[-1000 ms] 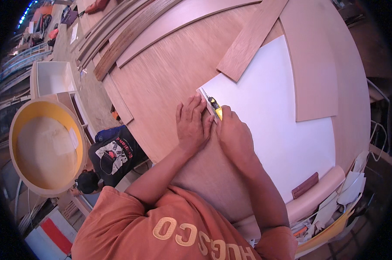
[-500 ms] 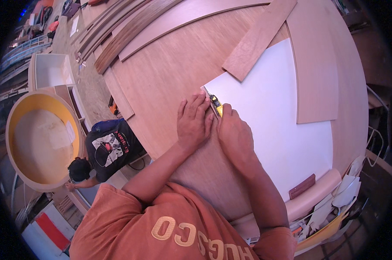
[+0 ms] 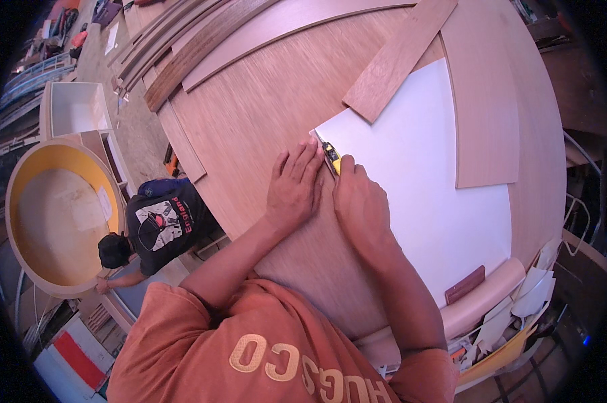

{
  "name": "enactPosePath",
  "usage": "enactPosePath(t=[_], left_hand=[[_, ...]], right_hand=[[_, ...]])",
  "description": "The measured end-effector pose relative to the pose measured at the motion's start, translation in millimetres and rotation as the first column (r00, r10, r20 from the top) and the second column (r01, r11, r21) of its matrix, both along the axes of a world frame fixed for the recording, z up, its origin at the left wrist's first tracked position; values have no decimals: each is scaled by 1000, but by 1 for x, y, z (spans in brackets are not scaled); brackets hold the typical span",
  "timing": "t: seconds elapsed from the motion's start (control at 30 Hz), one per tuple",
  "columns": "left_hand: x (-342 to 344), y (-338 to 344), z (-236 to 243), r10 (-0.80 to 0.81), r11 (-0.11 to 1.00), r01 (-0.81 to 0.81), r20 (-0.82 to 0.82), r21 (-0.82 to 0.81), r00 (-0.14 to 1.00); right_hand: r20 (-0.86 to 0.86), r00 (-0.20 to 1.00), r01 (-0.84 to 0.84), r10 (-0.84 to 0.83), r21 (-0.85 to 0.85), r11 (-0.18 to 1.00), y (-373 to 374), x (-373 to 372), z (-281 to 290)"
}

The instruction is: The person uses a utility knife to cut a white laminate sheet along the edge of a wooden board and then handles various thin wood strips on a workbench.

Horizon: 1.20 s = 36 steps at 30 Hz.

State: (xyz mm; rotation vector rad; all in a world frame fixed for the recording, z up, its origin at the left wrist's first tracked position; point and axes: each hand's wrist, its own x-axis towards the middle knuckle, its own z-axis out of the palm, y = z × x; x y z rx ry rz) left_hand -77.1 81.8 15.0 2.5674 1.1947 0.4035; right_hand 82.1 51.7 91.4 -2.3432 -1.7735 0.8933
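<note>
My right hand [image 3: 361, 201] is closed round a yellow and black utility knife [image 3: 332, 158]. Its tip points away from me, near the left corner of a white sheet [image 3: 417, 148]. That sheet lies on a large wood-grained panel [image 3: 250, 121]. Just left of the knife, my left hand [image 3: 294, 183] rests flat with its fingers stretched forward. Its fingertips come close to the sheet's left edge and the blade. A narrow strip seems to run along that edge between the hands, but its kind is unclear.
A short board [image 3: 401, 60] and a wider board [image 3: 481, 114] overlap the sheet's far and right edges. A dark red block [image 3: 464, 285] lies by a rolled sheet [image 3: 488, 295]. Long wood strips [image 3: 203, 50] lie far left. A co-worker [image 3: 166, 225] bends beside a round yellow-lined frame [image 3: 18, 221].
My hands and the knife have barely shifted; the knife stays at the sheet's corner. At the left, the co-worker's head and back have moved slightly.
</note>
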Motion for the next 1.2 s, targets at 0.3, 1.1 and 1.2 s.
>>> enactPosePath(t=[0.3,1.1,1.2], left_hand=[[-5,6,11,-91,995,87,-125,-38,988],[81,69,12,-203,964,156,217,213,955],[90,71,0,-191,967,146,215,207,958]], right_hand=[[-51,999,-15,11,-76,997,9,4,0],[-7,1000,-12,11,-149,989,-69,19,8],[-11,1000,-9,7,-167,986,-70,18,10]])
